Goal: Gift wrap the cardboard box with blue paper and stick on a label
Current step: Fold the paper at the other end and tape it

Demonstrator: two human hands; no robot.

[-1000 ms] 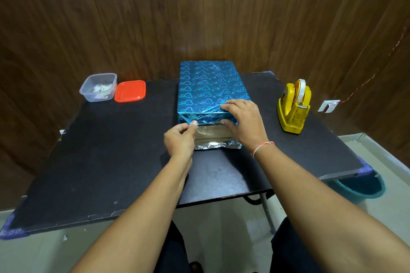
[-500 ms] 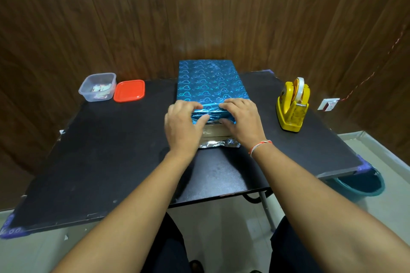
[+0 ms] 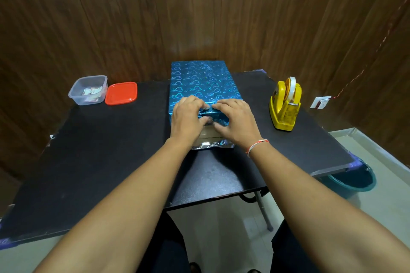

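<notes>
Two hands meet at frame centre: your left hand (image 3: 187,115) and right hand (image 3: 235,118) both curl over the near end of the cardboard box (image 3: 208,134), fingers and thumbs pinching the folded-down flap of blue paper (image 3: 200,82) against that end. One box sits at the middle of the black table (image 3: 111,150), lengthwise away from you, its top fully covered by the paper, which carries a repeated heart pattern. Bare cardboard shows between your wrists, and one silver strip of the paper's underside (image 3: 213,145) lies on the table just below it. One wristband (image 3: 257,145) circles your right wrist. One yellow tape dispenser (image 3: 285,104) stands at centre right, well apart from the box, with one roll mounted. One clear plastic container (image 3: 88,90) at upper left holds small printed slips, their writing too small to read; one red lid (image 3: 121,93) lies just beside it. One teal bin (image 3: 352,180) shows at lower right, partly under the table edge.
</notes>
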